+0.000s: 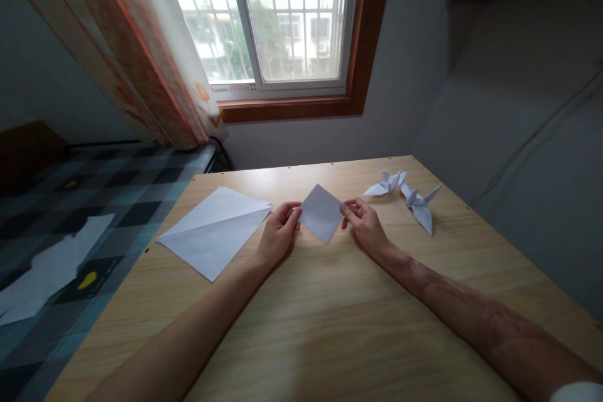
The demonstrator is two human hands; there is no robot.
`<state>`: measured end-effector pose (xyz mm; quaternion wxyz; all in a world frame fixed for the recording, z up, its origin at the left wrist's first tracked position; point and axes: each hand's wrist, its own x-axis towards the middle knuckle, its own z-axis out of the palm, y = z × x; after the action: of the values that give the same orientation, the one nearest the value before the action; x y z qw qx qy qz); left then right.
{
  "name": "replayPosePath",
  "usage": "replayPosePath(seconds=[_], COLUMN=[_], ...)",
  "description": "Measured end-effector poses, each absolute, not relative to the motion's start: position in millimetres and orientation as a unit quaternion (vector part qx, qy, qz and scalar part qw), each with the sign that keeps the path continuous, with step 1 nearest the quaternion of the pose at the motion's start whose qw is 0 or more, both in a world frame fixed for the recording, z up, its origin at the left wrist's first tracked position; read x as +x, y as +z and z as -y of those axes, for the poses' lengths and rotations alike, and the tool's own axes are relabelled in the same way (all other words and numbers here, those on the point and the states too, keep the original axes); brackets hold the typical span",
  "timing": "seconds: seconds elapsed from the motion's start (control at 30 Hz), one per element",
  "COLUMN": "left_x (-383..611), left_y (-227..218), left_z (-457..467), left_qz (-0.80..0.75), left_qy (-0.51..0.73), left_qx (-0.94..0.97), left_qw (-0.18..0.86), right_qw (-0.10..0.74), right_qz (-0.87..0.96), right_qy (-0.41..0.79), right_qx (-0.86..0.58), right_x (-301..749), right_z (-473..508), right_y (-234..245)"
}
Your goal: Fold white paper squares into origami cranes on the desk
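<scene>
Between my two hands is a small white folded paper square (322, 213), turned like a diamond with one corner toward me. My left hand (281, 229) pinches its left corner between thumb and fingers. At the opposite corner, my right hand (365, 224) grips the paper the same way. Left of my left hand lies a larger white paper sheet (214, 232) with a crease running across it. Beyond my right hand rest two white origami cranes, one farther back (387, 184) and one nearer (418, 203).
The light wooden table (301, 320) meets the wall below a barred window (292, 19). A bed with a checked cover (136, 201) stands to the left, with white paper pieces (51, 270) on it. A patterned curtain (141, 44) hangs above the bed.
</scene>
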<state>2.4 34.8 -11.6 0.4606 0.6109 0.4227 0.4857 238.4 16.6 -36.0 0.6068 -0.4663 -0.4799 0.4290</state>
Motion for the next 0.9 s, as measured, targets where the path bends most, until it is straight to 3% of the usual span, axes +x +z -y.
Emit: replayPosePath(seconds=[0.53,0.73,0.9], left_x=[3.5,-0.1,-0.3], left_y=[-6.3,-5.0,-5.3], left_z=[-29.4,-30.8,-30.2], left_qz=[-0.417,-0.466,-0.45], left_qy=[0.468,0.483,0.428], left_qx=[0.618,0.614,0.7], left_qw=[0.474,0.414,0.353], right_qw=[0.606,0.603,0.59], right_qz=[0.451,0.47,0.487], right_qy=[0.424,0.416,0.428], right_qx=[-0.499,-0.492,-0.481], right_x=[238.4,239.2,239.1], right_z=[-14.2,-15.0,-15.5], right_y=[-32.6,-34.4,-34.8])
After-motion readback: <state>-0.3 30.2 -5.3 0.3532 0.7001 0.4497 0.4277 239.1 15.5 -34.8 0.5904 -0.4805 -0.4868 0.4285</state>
